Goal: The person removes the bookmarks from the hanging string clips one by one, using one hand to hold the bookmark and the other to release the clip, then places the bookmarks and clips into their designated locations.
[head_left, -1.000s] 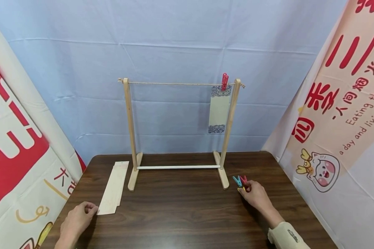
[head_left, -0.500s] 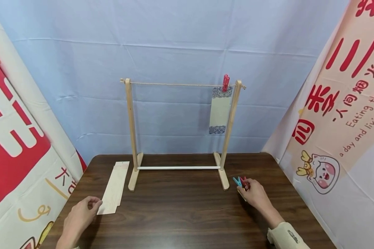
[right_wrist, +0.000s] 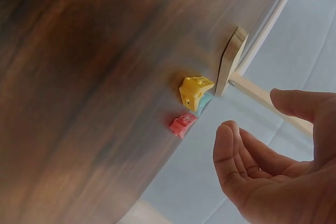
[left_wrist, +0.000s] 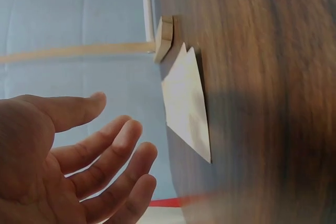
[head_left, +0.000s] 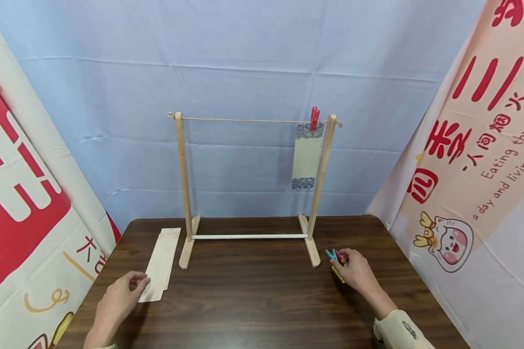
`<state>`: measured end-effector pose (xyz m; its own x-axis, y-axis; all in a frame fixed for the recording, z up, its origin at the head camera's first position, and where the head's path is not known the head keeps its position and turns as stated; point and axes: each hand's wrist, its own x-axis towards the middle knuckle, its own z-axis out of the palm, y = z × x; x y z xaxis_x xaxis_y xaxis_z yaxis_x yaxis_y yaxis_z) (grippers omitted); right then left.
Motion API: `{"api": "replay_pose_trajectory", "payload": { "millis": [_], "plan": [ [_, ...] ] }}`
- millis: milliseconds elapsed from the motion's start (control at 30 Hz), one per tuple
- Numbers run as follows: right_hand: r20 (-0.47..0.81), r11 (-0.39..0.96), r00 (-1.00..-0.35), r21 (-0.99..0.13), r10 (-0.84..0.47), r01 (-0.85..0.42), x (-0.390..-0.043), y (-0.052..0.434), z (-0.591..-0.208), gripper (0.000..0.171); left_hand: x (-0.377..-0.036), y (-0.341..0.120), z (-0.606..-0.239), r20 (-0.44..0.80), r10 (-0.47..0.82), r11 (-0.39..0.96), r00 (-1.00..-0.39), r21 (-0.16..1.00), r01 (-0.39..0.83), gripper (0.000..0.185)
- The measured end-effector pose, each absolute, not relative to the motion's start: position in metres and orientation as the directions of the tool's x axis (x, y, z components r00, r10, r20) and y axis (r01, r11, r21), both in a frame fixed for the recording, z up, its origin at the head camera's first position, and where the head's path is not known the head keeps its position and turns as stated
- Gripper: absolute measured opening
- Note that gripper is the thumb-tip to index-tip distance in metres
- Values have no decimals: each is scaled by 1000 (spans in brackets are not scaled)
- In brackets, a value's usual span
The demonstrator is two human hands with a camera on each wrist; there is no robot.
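Note:
Pale thin rectangular strips [head_left: 160,266], overlapping like bookmarks, lie flat at the table's left. My left hand [head_left: 120,300] hovers over their near end, fingers loosely bent; the left wrist view shows its fingers [left_wrist: 100,171] apart from the strips [left_wrist: 185,103]. On the right lie a yellow clothespin [right_wrist: 194,92], a blue clothespin [right_wrist: 202,104] and a red clothespin [right_wrist: 182,125]. My right hand [head_left: 353,269] is just over them and partly hides them in the head view. In the right wrist view its thumb and fingers [right_wrist: 228,156] have nothing between them.
A wooden rack [head_left: 184,179] with a rope [head_left: 244,120] between its posts stands at the back. From the rope's right end hangs a patterned strip [head_left: 307,157], held by a red clothespin [head_left: 315,118]. A white rod [head_left: 249,236] joins the feet.
My left hand has moved right and slightly forward, over the near end of the strips. The right hand has shifted forward a little, uncovering more of the yellow clothespin.

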<state>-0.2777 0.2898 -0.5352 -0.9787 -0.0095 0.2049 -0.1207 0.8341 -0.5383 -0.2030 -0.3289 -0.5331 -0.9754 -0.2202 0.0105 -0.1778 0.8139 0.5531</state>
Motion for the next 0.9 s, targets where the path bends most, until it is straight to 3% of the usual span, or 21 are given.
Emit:
{"api": "replay_pose_trajectory", "payload": {
  "millis": [900],
  "plan": [
    [271,800,-962,-572,-26,-183,-279,283,-515,29,-217,-290,-516,144,-137,802,-980,596,-24,30]
  ]
}}
